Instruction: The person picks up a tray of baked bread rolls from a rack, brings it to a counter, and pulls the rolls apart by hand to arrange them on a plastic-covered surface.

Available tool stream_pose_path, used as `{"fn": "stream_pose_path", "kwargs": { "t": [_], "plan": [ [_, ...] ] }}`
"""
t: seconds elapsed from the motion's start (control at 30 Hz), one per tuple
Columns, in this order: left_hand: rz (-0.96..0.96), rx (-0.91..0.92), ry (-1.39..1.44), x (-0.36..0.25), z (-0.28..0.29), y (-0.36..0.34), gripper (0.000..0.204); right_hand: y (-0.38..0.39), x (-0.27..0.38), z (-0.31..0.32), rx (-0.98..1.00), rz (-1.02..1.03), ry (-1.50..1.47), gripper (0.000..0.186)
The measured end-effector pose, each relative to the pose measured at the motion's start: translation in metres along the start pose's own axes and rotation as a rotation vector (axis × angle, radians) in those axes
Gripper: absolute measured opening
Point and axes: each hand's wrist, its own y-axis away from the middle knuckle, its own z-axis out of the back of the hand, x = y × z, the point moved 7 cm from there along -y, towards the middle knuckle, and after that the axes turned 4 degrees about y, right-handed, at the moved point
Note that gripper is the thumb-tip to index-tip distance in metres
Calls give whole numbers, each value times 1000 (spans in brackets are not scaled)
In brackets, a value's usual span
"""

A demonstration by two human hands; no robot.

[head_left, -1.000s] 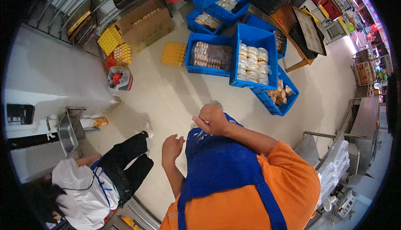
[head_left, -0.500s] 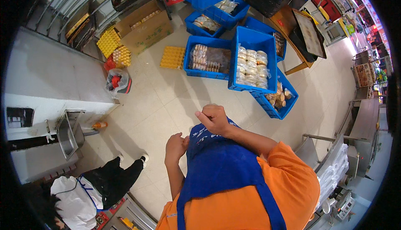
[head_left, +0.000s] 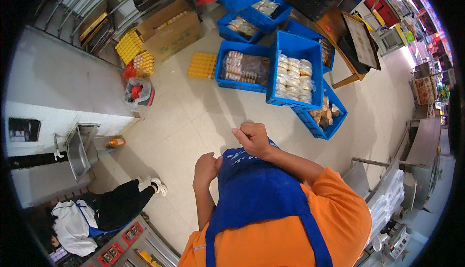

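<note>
My right hand (head_left: 253, 139) is raised in front of my blue apron (head_left: 261, 184), its fingers curled into a loose fist with the thumb along the side. Nothing shows in it. Lower and to the left, my left hand (head_left: 207, 168) hangs beside the apron's edge, fingers bent inward; I see nothing held there either. Both hands are apart from other things. Ahead on the floor, a blue crate (head_left: 294, 103) of bagged round buns (head_left: 293, 80) rests partly over other blue crates, among them one with packed flat breads (head_left: 235, 68).
A yellow egg tray (head_left: 202, 66), a cardboard box (head_left: 172, 37) and a lined bin (head_left: 139, 92) stand ahead left. A wooden table (head_left: 334, 29) with baking trays is at the far right. On the left are a steel sink (head_left: 80, 150) and a person in black trousers (head_left: 121, 201).
The person at the left has shifted toward the counter, their feet changing position. My hands keep nearly the same pose, and the view has moved slightly.
</note>
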Motion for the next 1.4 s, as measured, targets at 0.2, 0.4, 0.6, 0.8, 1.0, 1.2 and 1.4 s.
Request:
{"fn": "stream_pose_path", "kwargs": {
  "t": [0.2, 0.4, 0.6, 0.8, 1.0, 1.2, 1.4],
  "plan": [
    [101, 50, 6, -3, -5, 1, 42, 10, -8, 2, 25, -72, -3, 40],
    [84, 70, -5, -1, -9, 4, 47, 11, -7, 2, 39, -83, -19, 41],
    [81, 17, 4, -1, -7, 9, 44, 14, -7, -1, 37, -69, -34, 41],
    [23, 15, -46, -2, -8, 7, 48, 20, -14, -2, 27, -64, -16, 43],
    [126, 136, -38, 3, -12, -8, 52, 17, -13, 10, 5, -41, 56, 43],
    [42, 138, 18, -12, -3, -26, 52, 15, -11, 22, -53, -63, 53, 45],
    [-26, 197, -72, -18, -5, -37, 45, 19, -20, 31, -139, -74, 65, 45]
  ]
}}
